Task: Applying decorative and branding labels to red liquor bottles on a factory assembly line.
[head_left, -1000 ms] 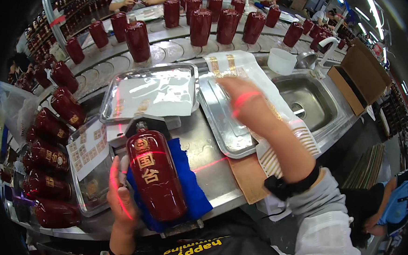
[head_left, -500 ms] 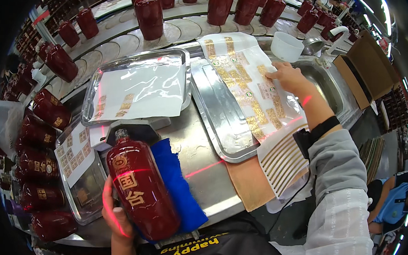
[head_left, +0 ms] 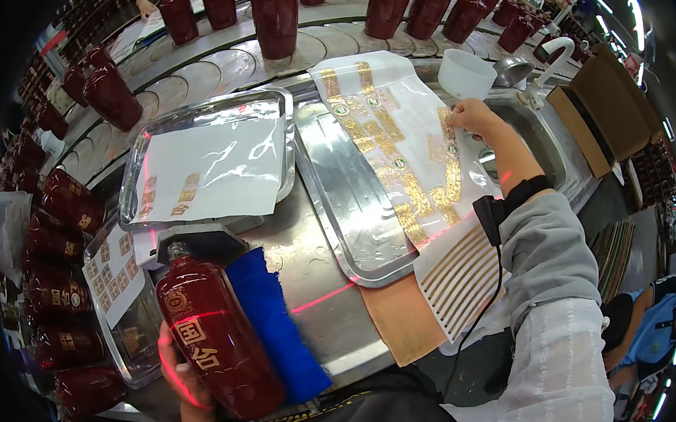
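A dark red glass bottle (head_left: pixel 222 335) with gold characters leans in front of me, its neck in a dark notched rest (head_left: pixel 204 243). My left hand (head_left: pixel 188 376) is wrapped round its lower left side. Over at the right, my right hand (head_left: pixel 471 117) pinches the upper end of a gold decal strip (head_left: pixel 446 123). Beneath it a white decal sheet (head_left: pixel 423 92), bearing several gold strips and small round green marks, lies across a metal tray (head_left: pixel 346 211). Whether the pinched strip has come off the sheet, I cannot tell.
A second tray (head_left: pixel 288 161) holds a white sheet with two gold decals. Blue cloth (head_left: pixel 277 316) lies beside the bottle. A white tub (head_left: pixel 467 73), tap (head_left: pixel 557 50) and sink (head_left: pixel 525 129) stand far right. Red bottles (head_left: pixel 275 18) line the curved conveyor; others lie at left.
My right hand has drawn its fingers together on the gold strip, which has shifted at its upper end. The view has swung slightly; the left hand still holds the bottle.
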`<state>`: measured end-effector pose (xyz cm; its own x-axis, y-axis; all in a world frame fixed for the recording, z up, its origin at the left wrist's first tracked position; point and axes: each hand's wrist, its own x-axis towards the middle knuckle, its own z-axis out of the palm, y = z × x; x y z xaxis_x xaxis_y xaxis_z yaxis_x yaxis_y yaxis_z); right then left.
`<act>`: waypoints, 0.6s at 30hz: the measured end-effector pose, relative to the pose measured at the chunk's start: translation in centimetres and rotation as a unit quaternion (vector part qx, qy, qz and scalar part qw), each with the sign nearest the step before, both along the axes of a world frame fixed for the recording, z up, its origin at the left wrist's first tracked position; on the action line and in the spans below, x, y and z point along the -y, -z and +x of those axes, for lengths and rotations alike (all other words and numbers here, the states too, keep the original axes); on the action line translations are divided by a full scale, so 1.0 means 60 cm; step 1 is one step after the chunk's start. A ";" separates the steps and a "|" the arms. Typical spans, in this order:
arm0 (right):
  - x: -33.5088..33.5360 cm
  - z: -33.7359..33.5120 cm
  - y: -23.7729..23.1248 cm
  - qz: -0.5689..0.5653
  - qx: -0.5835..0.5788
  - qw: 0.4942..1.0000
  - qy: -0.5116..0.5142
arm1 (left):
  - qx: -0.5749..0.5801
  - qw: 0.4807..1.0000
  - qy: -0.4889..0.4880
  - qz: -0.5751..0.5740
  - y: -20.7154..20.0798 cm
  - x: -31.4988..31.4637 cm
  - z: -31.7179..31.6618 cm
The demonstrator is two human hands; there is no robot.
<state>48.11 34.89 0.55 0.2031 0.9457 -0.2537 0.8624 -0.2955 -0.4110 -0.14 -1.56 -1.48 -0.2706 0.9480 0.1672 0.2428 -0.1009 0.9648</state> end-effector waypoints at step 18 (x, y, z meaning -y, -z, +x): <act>0.087 0.383 0.076 0.080 0.284 0.951 -0.095 | -0.007 0.999 -0.010 0.038 0.000 0.013 -0.003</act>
